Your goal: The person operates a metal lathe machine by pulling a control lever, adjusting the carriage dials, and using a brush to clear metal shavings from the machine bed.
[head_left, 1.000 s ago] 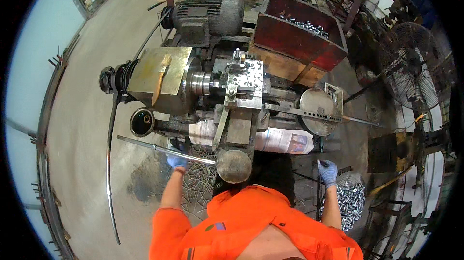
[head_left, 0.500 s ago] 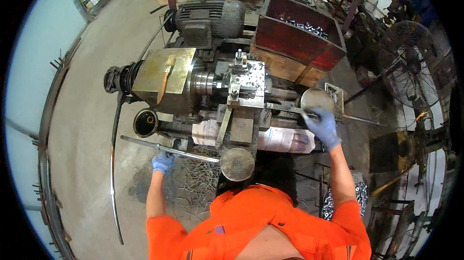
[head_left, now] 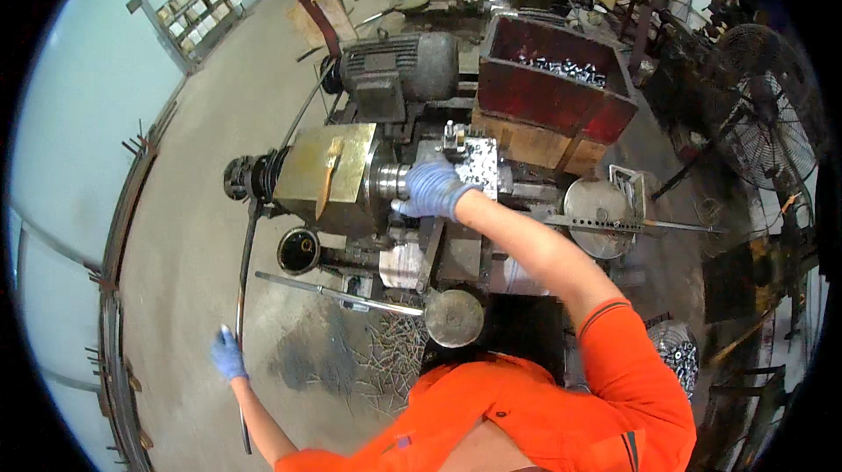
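Head view, clock read from mid-frame: A worker in an orange top [head_left: 561,406] holds the blue-gloved right hand [head_left: 432,189] at the centre, over a metal block [head_left: 482,156] whose bare part shows at the hand's 2 o'clock. A shiny round collar [head_left: 390,181] lies just beside the hand at its 9 o'clock. Whether those fingers pinch anything cannot be told. The left hand [head_left: 227,354], also gloved, is at 8 o'clock beside a long bar [head_left: 246,288]; its grip cannot be made out. A brush [head_left: 326,184] rests between 9 and 10, a motor [head_left: 399,64] at 12, a red crate [head_left: 548,103] of metal pieces [head_left: 566,70] between 1 and 2.
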`<state>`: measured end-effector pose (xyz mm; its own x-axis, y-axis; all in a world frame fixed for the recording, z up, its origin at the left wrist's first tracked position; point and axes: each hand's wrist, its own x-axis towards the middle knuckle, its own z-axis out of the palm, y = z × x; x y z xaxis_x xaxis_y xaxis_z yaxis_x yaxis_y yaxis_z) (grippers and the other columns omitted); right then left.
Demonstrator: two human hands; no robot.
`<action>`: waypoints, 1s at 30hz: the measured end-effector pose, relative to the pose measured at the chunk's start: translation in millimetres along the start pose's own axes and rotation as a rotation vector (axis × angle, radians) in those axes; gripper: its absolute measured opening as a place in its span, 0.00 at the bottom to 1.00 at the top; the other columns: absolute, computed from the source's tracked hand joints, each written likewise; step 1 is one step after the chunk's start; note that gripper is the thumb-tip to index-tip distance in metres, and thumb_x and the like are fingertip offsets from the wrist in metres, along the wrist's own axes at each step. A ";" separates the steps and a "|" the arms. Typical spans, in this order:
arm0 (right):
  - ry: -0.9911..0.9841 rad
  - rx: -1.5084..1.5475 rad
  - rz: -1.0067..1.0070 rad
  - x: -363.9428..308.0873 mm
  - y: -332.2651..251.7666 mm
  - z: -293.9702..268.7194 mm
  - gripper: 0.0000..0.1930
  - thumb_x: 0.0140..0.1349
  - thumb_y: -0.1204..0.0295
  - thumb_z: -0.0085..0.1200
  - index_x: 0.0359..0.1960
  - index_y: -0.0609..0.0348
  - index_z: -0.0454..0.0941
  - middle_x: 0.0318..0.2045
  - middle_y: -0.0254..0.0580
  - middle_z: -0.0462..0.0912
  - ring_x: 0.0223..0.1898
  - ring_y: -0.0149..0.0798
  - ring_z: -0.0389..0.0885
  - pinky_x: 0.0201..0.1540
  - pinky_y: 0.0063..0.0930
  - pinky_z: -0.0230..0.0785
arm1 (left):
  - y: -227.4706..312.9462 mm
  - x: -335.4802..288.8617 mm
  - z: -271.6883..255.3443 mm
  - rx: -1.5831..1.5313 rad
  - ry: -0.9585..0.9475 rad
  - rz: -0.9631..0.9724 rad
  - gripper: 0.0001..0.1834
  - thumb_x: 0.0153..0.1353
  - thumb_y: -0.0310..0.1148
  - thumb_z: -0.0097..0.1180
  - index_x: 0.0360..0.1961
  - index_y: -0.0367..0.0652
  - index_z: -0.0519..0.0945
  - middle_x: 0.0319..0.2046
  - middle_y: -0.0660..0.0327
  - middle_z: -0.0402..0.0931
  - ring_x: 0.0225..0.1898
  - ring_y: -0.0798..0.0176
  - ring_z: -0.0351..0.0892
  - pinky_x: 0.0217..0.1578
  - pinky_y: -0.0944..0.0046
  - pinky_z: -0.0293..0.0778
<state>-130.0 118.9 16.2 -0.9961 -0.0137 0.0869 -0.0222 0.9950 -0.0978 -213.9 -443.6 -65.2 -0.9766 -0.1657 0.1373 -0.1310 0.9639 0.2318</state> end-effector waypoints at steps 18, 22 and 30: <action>-0.036 0.049 0.094 -1.4 2.3 -5.5 0.25 0.49 0.47 0.51 0.25 0.60 0.81 0.24 0.51 0.81 0.30 0.51 0.80 0.42 0.39 0.70 | 97.9 -46.9 18.2 0.018 -0.121 0.377 0.20 0.54 0.49 0.54 0.29 0.40 0.77 0.17 0.55 0.75 0.18 0.57 0.75 0.23 0.57 0.71; -0.063 -0.029 0.143 -9.2 10.1 -32.3 0.25 0.50 0.45 0.48 0.26 0.58 0.82 0.26 0.48 0.81 0.31 0.48 0.80 0.39 0.39 0.69 | 113.2 -7.5 42.8 -0.707 -0.458 0.141 0.11 0.53 0.35 0.58 0.29 0.37 0.74 0.15 0.61 0.72 0.14 0.68 0.71 0.13 0.68 0.67; 0.059 -0.120 0.396 -68.5 107.3 -114.2 0.30 0.54 0.42 0.41 0.28 0.58 0.82 0.27 0.49 0.81 0.34 0.47 0.80 0.41 0.40 0.70 | 97.7 -12.9 54.8 -0.845 -0.434 0.114 0.11 0.54 0.34 0.58 0.29 0.37 0.73 0.14 0.62 0.69 0.13 0.68 0.69 0.12 0.68 0.66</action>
<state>-54.4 238.0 113.0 -0.9192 0.3742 0.1228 0.3748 0.9269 -0.0188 -223.4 -335.9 -97.1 -0.9763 0.1750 -0.1274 -0.0303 0.4724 0.8809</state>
